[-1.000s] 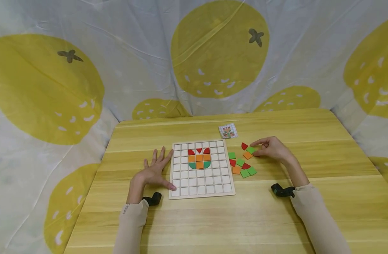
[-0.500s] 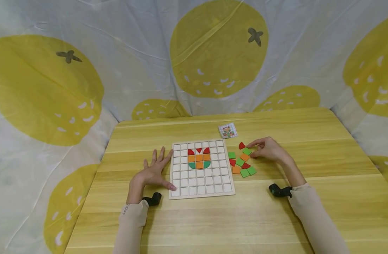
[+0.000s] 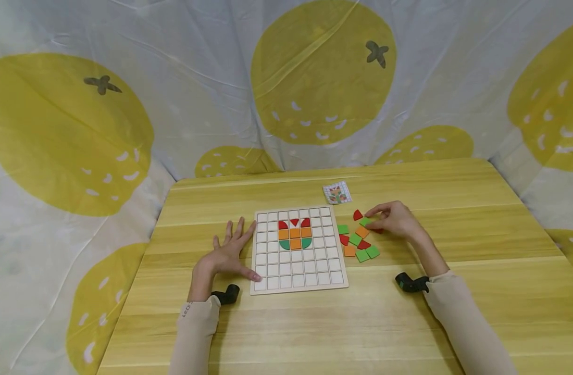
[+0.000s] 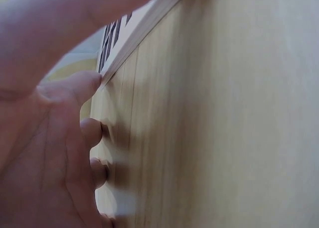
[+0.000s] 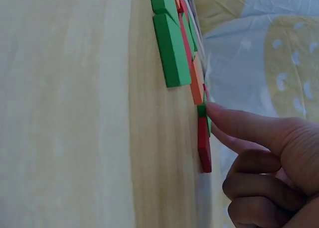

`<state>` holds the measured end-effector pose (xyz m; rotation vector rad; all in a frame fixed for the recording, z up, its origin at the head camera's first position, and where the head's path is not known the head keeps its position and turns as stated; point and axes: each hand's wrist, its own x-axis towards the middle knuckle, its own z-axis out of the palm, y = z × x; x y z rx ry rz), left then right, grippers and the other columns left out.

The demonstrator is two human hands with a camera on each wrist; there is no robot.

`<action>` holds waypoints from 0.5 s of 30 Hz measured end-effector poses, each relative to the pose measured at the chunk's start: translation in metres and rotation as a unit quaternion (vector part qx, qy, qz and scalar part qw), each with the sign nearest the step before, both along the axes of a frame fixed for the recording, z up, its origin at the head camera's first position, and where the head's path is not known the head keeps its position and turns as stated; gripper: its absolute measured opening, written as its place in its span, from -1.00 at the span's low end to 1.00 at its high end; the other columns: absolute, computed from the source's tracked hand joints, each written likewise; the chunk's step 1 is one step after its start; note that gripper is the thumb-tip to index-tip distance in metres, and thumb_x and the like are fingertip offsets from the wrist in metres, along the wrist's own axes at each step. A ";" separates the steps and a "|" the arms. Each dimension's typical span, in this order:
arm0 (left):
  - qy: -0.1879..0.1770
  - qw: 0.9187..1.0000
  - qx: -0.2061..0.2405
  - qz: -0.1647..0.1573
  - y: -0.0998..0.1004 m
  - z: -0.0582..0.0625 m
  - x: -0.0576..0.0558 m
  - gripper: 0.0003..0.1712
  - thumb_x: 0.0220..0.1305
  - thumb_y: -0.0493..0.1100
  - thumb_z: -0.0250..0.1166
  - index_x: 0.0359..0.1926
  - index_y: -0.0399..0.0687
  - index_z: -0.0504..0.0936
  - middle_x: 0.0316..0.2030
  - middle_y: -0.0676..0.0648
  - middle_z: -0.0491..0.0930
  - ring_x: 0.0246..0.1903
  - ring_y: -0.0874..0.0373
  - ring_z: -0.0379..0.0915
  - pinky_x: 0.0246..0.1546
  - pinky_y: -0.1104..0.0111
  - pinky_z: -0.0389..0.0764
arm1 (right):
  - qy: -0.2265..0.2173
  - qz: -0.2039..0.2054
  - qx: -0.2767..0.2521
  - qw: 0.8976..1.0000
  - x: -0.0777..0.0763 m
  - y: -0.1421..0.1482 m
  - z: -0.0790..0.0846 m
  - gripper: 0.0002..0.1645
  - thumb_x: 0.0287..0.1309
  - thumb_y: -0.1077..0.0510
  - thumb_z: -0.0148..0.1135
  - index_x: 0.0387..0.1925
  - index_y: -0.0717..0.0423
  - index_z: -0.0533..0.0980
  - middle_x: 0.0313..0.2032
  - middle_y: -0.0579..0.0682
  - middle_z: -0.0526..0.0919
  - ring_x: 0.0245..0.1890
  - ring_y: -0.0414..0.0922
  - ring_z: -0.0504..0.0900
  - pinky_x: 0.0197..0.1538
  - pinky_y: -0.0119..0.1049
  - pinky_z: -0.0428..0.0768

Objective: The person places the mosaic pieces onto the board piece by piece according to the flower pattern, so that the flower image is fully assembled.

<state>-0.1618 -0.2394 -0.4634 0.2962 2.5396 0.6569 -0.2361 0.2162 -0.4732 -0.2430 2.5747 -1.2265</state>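
Observation:
In the head view my left hand (image 3: 226, 256) spreads its fingers at the left edge of a white gridded board (image 3: 298, 268). Its thumb lies over the near left corner. The left wrist view shows fingertips on the wood beside the board's edge. A tulip-like pattern of red, orange and green tiles sits in the grid. My right hand (image 3: 395, 219) pinches a light green square tile (image 3: 364, 222) between thumb and index finger, other fingers curled. Against that tile is an orange square (image 3: 361, 232); a red piece (image 5: 204, 146) shows under the thumb.
Several loose tiles, green, red and orange, lie right of the board, including a green square (image 3: 372, 252) and an orange square (image 3: 349, 251). Behind them rests a small printed pattern card (image 3: 337, 192). A lemon-print cloth (image 3: 324, 73) hangs beyond the wooden table (image 3: 324, 333).
My right hand has shifted slightly left, and the green, orange and upper red tiles moved left with it. A red piece now shows by its thumb. My left hand stays put.

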 end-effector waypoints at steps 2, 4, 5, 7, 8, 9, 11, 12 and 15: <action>0.000 1.000 -0.001 0.000 0.000 0.000 0.000 0.70 -0.22 0.27 0.70 0.68 0.10 -0.33 0.63 -0.25 -0.64 0.57 -0.35 -0.87 0.36 -0.53 -0.60 | 0.011 -0.015 0.010 1.000 0.000 0.001 -0.001 -0.63 0.12 0.12 0.55 -0.07 0.25 0.74 -0.71 -0.18 0.35 -0.64 -0.23 0.26 -0.54 -0.39 0.24; 0.000 1.000 -0.001 -0.001 0.000 0.000 0.000 0.70 -0.22 0.27 0.70 0.68 0.10 -0.33 0.63 -0.25 -0.64 0.57 -0.35 -0.87 0.36 -0.53 -0.60 | 0.018 -0.029 0.015 0.999 -0.001 0.002 -0.001 -0.64 0.14 0.11 0.54 -0.08 0.24 0.74 -0.70 -0.17 0.37 -0.65 -0.22 0.28 -0.53 -0.39 0.26; -0.001 1.000 -0.002 -0.001 0.000 0.000 0.000 0.70 -0.21 0.27 0.70 0.68 0.10 -0.33 0.63 -0.25 -0.64 0.57 -0.35 -0.87 0.36 -0.53 -0.60 | 0.020 -0.035 0.017 0.999 -0.001 0.002 -0.002 -0.64 0.15 0.10 0.53 -0.08 0.24 0.74 -0.70 -0.16 0.37 -0.65 -0.23 0.28 -0.54 -0.39 0.26; -0.001 1.000 -0.002 -0.002 0.000 0.001 0.000 0.70 -0.21 0.27 0.70 0.68 0.10 -0.33 0.63 -0.25 -0.64 0.57 -0.35 -0.87 0.36 -0.53 -0.60 | 0.023 -0.044 0.016 0.999 -0.002 0.003 -0.003 -0.64 0.16 0.09 0.52 -0.07 0.23 0.74 -0.70 -0.16 0.38 -0.65 -0.23 0.29 -0.53 -0.39 0.28; -0.001 1.000 -0.001 -0.001 0.000 0.001 0.000 0.70 -0.21 0.27 0.70 0.68 0.10 -0.33 0.63 -0.25 -0.64 0.57 -0.35 -0.87 0.36 -0.53 -0.61 | 0.021 -0.047 0.013 0.999 -0.002 0.003 -0.003 -0.63 0.17 0.09 0.52 -0.06 0.23 0.74 -0.70 -0.16 0.37 -0.66 -0.23 0.29 -0.54 -0.39 0.28; -0.001 1.000 -0.001 -0.001 0.000 0.001 0.000 0.70 -0.21 0.27 0.70 0.68 0.10 -0.33 0.63 -0.25 -0.64 0.57 -0.35 -0.87 0.36 -0.53 -0.61 | 0.019 -0.046 0.011 0.999 -0.002 0.003 -0.003 -0.63 0.16 0.10 0.52 -0.05 0.23 0.74 -0.69 -0.16 0.37 -0.65 -0.23 0.29 -0.53 -0.39 0.28; 0.000 1.000 0.000 -0.001 0.000 0.001 0.001 0.70 -0.21 0.27 0.70 0.68 0.10 -0.33 0.63 -0.25 -0.64 0.57 -0.36 -0.87 0.36 -0.54 -0.61 | 0.014 -0.039 0.007 0.999 -0.003 0.003 -0.004 -0.60 0.15 0.11 0.53 -0.03 0.25 0.72 -0.68 -0.15 0.37 -0.64 -0.23 0.29 -0.53 -0.39 0.28; 0.000 1.000 0.001 -0.001 0.000 0.001 0.001 0.70 -0.21 0.27 0.70 0.68 0.11 -0.33 0.63 -0.25 -0.64 0.57 -0.35 -0.87 0.36 -0.54 -0.61 | 0.010 -0.036 0.006 0.999 -0.003 0.003 -0.004 -0.59 0.13 0.12 0.54 -0.02 0.25 0.72 -0.68 -0.15 0.36 -0.64 -0.24 0.29 -0.53 -0.39 0.27; -0.001 1.000 0.001 -0.001 0.000 0.001 0.001 0.70 -0.20 0.27 0.70 0.68 0.11 -0.33 0.63 -0.25 -0.64 0.57 -0.35 -0.87 0.36 -0.54 -0.61 | 0.008 -0.034 0.010 0.999 -0.003 0.005 -0.004 -0.57 0.09 0.14 0.56 -0.01 0.25 0.72 -0.66 -0.16 0.35 -0.63 -0.24 0.29 -0.51 -0.39 0.28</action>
